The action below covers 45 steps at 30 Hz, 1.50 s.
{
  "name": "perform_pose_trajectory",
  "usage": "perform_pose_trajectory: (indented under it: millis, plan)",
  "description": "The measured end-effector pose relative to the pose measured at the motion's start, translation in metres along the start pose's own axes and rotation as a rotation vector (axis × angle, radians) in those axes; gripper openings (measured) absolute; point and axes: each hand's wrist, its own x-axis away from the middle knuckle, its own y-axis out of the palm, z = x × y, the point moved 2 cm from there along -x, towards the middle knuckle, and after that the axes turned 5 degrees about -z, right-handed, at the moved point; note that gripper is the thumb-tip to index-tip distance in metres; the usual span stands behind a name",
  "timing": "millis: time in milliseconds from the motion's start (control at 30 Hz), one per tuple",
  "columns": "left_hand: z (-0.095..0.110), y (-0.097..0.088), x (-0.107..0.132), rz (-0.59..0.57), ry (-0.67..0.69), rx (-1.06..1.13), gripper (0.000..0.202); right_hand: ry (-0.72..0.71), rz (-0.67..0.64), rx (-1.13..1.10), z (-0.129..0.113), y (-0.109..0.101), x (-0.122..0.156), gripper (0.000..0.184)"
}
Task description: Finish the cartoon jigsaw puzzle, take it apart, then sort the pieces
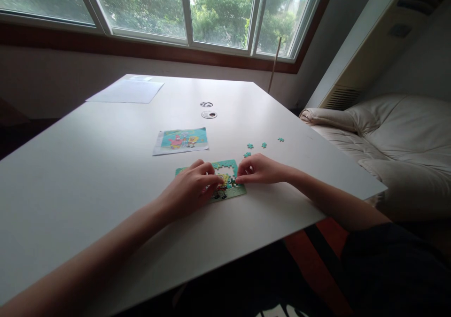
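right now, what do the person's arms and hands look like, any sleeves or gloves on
The left hand and right hand are bare, with no gloves, rings or watch that I can make out. The left arm is uncovered as far as the picture shows; the right arm is bare up to a dark sleeve.
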Motion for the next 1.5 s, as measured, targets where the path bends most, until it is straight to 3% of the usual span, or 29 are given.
perform_pose_trajectory:
  millis: [267,767,1100,1300,1500]
  plan:
    - [0.000,-0.002,0.003,-0.050,0.060,0.024,0.026,0.002,0.049,0.027,-0.002,0.000,0.000,0.020]
    - [0.002,-0.004,0.005,-0.100,0.086,-0.012,0.028,-0.059,0.016,0.030,-0.002,0.001,0.001,0.022]
    - [0.016,-0.003,0.007,-0.158,0.192,-0.098,0.031,-0.043,0.031,-0.114,-0.005,0.002,0.000,0.017]
    - [0.017,-0.006,0.008,-0.146,0.198,-0.086,0.028,-0.056,0.024,-0.221,0.001,-0.016,0.006,0.020]
    - [-0.006,-0.015,0.011,-0.073,0.118,-0.082,0.024,0.086,-0.113,-0.189,0.027,-0.035,0.016,0.024]
